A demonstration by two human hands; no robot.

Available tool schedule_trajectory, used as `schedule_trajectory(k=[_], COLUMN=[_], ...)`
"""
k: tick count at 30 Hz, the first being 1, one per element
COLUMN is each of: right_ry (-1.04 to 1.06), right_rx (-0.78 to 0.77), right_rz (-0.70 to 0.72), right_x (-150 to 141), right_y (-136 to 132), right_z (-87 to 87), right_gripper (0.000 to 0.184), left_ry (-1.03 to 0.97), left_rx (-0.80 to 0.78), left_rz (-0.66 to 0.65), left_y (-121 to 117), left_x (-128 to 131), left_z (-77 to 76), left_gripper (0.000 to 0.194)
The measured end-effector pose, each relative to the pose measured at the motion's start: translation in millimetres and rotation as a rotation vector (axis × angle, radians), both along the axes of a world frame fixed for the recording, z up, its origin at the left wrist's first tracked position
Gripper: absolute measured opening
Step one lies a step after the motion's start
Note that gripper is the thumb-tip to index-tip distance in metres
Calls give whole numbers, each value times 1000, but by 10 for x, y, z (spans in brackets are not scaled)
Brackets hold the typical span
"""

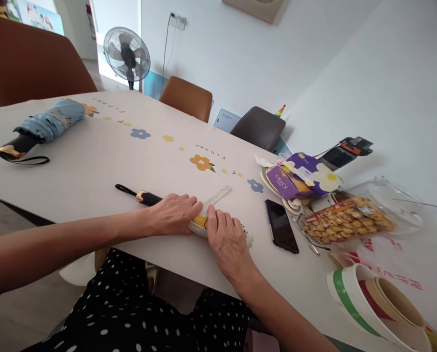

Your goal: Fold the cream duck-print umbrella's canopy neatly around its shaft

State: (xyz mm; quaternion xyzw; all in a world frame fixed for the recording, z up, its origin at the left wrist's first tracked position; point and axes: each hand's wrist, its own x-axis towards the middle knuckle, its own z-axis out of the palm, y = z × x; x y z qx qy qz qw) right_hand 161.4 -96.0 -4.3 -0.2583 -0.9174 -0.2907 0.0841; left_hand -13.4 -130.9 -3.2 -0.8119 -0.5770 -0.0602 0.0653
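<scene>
A folded umbrella with white and yellow cloth lies near the table's front edge. Its black handle with a gold ring and wrist loop points left. My left hand is closed around the cloth by the handle. Further along, my right hand grips the cloth, and the pleated end shows past its fingers. A pale strip of cloth sticks out beyond the fingertips onto the table. Parts of the umbrella are hidden beneath both hands. A second umbrella, light blue and folded, rests at the left side of the table.
Right of my hands lies a black phone. Behind it are a purple tissue box and a clear container of snacks. Rolls of tape stand at the right front. Chairs and a fan are beyond the table.
</scene>
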Motion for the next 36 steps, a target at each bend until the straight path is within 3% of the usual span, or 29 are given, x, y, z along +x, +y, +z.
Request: schedule_trajectory(k=[5, 8, 11, 16, 18, 20, 24, 30, 33, 36], right_ry=[-72, -156, -222, -172, -140, -136, -186, -243, -214, 15], right_rx=[-198, -450, -724, -1185, -1278, -1209, -820, -513, -546, -768], right_rz=[-61, -150, -221, -231, -219, -241, -216, -142, -126, -5], right_x=[9, 6, 1, -11, -18, -21, 18, 71, 76, 212], right_y=[9, 52, 124, 242, 257, 241, 151, -5, -37, 82], right_z=[108, 227, 375, 516, 497, 451, 358, 383, 521, 745], right_gripper=[41, 30, 20, 31, 33, 31, 21, 20, 23, 55], left_ry=[61, 131, 189, 199, 197, 171, 83, -73, -144, -192], left_rx=[122, 252, 383, 536, 530, 485, 275, 57, -78, -133], left_rz=[-77, -153, -215, -268, -258, -179, -22, -78, -8, 77], left_y=[-1, -31, -63, -91, -99, -109, -121, -67, -61, -86], left_x=[-45, -62, -90, -143, -134, -100, -30, -25, -27, -74], left_z=[-111, -156, -187, -240, -247, -224, -80, 17, 3, 61], left_gripper=[20, 6, 11, 13, 14, 16, 16, 23, 10, 10])
